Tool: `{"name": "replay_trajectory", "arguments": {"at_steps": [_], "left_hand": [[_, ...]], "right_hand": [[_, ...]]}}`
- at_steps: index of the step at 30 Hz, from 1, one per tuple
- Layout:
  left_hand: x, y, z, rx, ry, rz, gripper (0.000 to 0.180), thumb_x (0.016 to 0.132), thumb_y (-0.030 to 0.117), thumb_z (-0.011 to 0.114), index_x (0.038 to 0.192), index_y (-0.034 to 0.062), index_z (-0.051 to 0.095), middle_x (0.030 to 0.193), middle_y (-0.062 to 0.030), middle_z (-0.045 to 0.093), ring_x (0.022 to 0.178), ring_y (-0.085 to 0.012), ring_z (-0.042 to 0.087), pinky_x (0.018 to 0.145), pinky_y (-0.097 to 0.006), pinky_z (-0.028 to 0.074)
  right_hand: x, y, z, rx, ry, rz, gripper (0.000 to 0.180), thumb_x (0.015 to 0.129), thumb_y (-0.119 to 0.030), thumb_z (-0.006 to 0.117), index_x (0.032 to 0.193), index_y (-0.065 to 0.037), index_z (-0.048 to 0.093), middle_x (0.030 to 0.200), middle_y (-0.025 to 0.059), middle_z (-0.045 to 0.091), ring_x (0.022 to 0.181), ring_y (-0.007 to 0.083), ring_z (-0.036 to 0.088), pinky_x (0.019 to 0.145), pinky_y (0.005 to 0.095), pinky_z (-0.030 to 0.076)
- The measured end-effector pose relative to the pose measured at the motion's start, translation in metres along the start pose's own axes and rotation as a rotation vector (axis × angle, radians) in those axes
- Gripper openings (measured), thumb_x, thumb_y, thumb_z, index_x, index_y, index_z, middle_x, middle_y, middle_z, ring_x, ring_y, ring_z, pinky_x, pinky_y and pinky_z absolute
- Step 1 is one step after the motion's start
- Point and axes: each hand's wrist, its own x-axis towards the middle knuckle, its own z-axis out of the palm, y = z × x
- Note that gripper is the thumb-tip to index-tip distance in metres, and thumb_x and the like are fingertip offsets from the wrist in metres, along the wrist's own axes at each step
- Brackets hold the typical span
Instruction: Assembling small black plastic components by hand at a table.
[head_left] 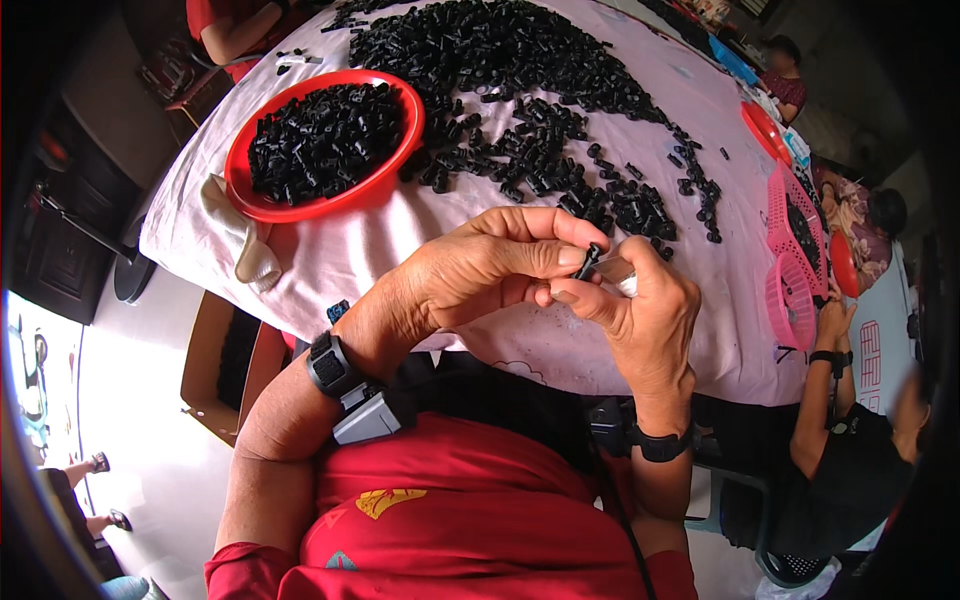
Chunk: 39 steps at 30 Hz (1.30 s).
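Above the near edge of the cloth-covered table, my two hands meet in front of me. My left hand [480, 265] pinches a small black plastic part [590, 262] between thumb and fingertips. A thin, pale blade-like tool with a whitish grip [628, 286] is held in my right hand [652, 318], its thumb and index finger closed on it. The tool's tip is close against the black part; whether it touches cannot be made out. Just beyond my hands lie loose black parts [640, 208] of the same sort.
A red basin [413, 125] heaped with black parts stands at the left, beside a whitish cloth glove [240, 240]. Farther back spreads a large pile of black parts [490, 50]. Pink baskets [788, 300] and a co-worker [850, 470] are at right. A cardboard box [205, 350] sits below left.
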Motion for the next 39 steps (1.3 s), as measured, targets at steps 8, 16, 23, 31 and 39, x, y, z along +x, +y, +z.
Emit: {"name": "replay_trajectory", "arguments": {"at_steps": [8, 16, 23, 31, 39], "left_hand": [[0.0014, -0.0019, -0.0018, 0.014, 0.010, 0.002, 0.027, 0.090, 0.013, 0.065, 0.116, 0.0039, 0.063, 0.095, -0.0008, 0.064, 0.081, -0.0078, 0.058, 0.075, -0.023, 0.048], [0.0018, -0.0032, -0.0029, 0.018, 0.008, 0.020, 0.027, 0.090, 0.013, 0.064, 0.116, 0.0029, 0.063, 0.092, 0.0000, 0.064, 0.080, -0.0075, 0.058, 0.074, -0.023, 0.048], [0.0020, -0.0033, -0.0055, 0.001, -0.014, 0.021, 0.026, 0.091, 0.012, 0.064, 0.115, 0.0022, 0.063, 0.089, -0.0001, 0.064, 0.076, -0.0077, 0.057, 0.073, -0.023, 0.048], [0.0025, -0.0046, -0.0067, 0.017, -0.005, 0.029, 0.022, 0.091, 0.012, 0.064, 0.113, 0.0056, 0.064, 0.092, 0.0009, 0.065, 0.079, -0.0069, 0.059, 0.068, -0.020, 0.048], [0.0021, -0.0040, -0.0074, -0.011, -0.010, 0.020, 0.026, 0.090, 0.012, 0.065, 0.114, 0.0023, 0.063, 0.095, -0.0017, 0.065, 0.080, -0.0080, 0.059, 0.073, -0.022, 0.048]], "right_hand": [[-0.0002, 0.0013, 0.0006, 0.019, -0.017, -0.002, 0.059, 0.069, -0.060, 0.073, 0.068, -0.005, 0.051, 0.058, 0.0082, 0.057, 0.051, 0.0264, 0.059, 0.046, 0.0355, 0.045], [0.0003, 0.0003, -0.0008, 0.018, -0.043, 0.010, 0.059, 0.071, -0.061, 0.071, 0.068, -0.006, 0.051, 0.059, 0.0084, 0.057, 0.051, 0.0263, 0.059, 0.046, 0.0354, 0.045], [-0.0013, 0.0027, 0.0016, 0.062, -0.080, 0.038, 0.058, 0.072, -0.060, 0.071, 0.067, -0.006, 0.051, 0.058, 0.0086, 0.058, 0.050, 0.0264, 0.059, 0.045, 0.0357, 0.045], [0.0006, 0.0021, 0.0005, 0.026, -0.040, -0.002, 0.059, 0.072, -0.061, 0.071, 0.067, -0.006, 0.050, 0.057, 0.0085, 0.057, 0.049, 0.0262, 0.059, 0.045, 0.0354, 0.044], [-0.0005, 0.0015, 0.0022, 0.050, -0.044, 0.025, 0.058, 0.071, -0.060, 0.072, 0.067, -0.006, 0.051, 0.058, 0.0082, 0.057, 0.050, 0.0260, 0.059, 0.045, 0.0356, 0.044]]}}
